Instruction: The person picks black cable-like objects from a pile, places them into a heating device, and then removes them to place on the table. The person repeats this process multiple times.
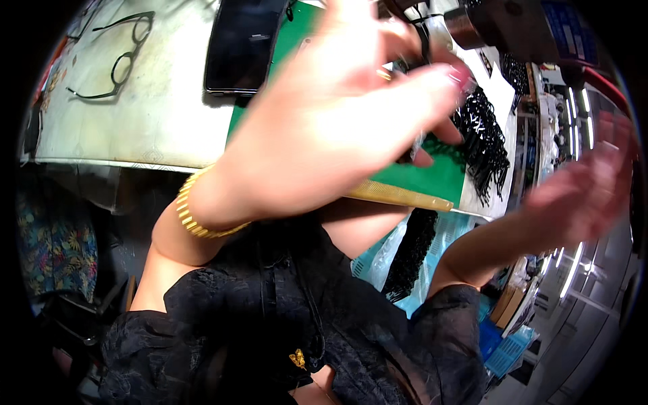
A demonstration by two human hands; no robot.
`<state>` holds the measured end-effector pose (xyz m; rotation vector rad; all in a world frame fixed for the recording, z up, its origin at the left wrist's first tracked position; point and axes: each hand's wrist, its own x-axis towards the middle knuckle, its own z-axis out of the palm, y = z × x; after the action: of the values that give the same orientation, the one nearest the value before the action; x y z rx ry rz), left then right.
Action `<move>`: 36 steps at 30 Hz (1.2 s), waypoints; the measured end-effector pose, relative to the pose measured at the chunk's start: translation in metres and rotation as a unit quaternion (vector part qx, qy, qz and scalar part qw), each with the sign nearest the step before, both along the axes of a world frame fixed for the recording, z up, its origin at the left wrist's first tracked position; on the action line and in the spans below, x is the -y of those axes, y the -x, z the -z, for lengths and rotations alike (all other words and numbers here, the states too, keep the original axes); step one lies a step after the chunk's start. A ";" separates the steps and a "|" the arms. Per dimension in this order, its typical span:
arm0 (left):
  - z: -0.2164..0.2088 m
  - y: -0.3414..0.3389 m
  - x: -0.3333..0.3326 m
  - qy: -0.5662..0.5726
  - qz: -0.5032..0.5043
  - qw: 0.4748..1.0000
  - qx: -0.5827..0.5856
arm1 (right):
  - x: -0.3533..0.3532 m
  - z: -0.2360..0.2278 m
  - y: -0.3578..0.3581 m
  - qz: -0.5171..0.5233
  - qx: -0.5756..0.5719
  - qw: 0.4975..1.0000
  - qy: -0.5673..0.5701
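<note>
My left hand (324,128), with a gold bracelet (194,206) at the wrist, is raised over the green mat (435,177). Its fingers are bent and smeared by motion; whether anything sits between them I cannot make out. Beyond its fingertips lies a heap of slender, glossy black pieces (482,135). Off to the right, my right hand (584,189) is lifted away from the table, blurred, its fingers stretched out and nothing visible in it. A yellow, file-like strip (401,196) lies along the mat's near edge, partly behind my left hand.
Black-framed glasses (121,71) lie at the left of the pale tabletop (175,121). A dark phone or tablet (241,50) rests beside the mat. A dark machine part (516,30) juts in at the upper right. Below the table edge, more black pieces (413,256) lie on light-blue plastic.
</note>
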<state>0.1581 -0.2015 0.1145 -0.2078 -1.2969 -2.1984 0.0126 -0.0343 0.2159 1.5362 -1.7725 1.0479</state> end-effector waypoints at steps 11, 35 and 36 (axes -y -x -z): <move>0.035 -0.039 0.060 0.172 -0.221 0.959 0.042 | -0.057 0.203 -0.043 0.092 0.017 0.901 -0.424; 0.031 -0.041 0.027 0.168 -0.171 0.967 0.082 | -0.039 0.205 -0.039 0.008 0.226 0.922 -0.313; 0.032 -0.041 0.027 0.167 -0.170 0.968 0.083 | -0.038 0.206 -0.039 0.007 0.220 0.922 -0.318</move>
<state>0.1989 -0.2289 0.0825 0.0720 -1.6573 -1.7300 0.0517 0.0040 0.0102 1.7305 -2.6261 0.9018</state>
